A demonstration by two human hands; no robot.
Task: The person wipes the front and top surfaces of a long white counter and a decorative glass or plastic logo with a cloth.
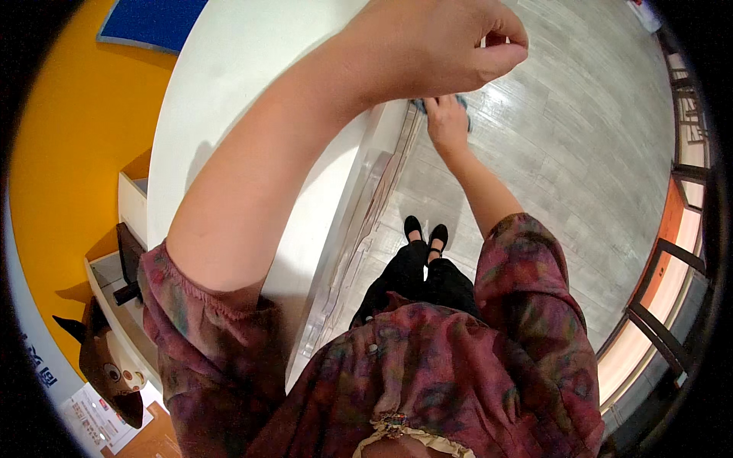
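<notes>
My left hand (pixel 458 43) is at the top of the view, above the right edge of a white countertop (pixel 235 54). Its fingers are curled and the thumb meets the index finger; I see nothing held between them. The left forearm crosses over the counter and casts a shadow on it. Lower down and farther off, my right hand (pixel 448 126) grips a blue-grey cloth (pixel 463 103) beside the counter's glossy side panel (pixel 366 209). The left hand hides part of the cloth, so whether it touches the panel is unclear.
Grey plank flooring (pixel 561 143) lies right of the counter, with my black shoes (pixel 437 237) on it. Behind the counter are a dark monitor (pixel 130 252), a cartoon figure in a brown hat (pixel 117 366) and a printed sheet (pixel 106 418). Dark-framed glass doors (pixel 658 303) stand at right.
</notes>
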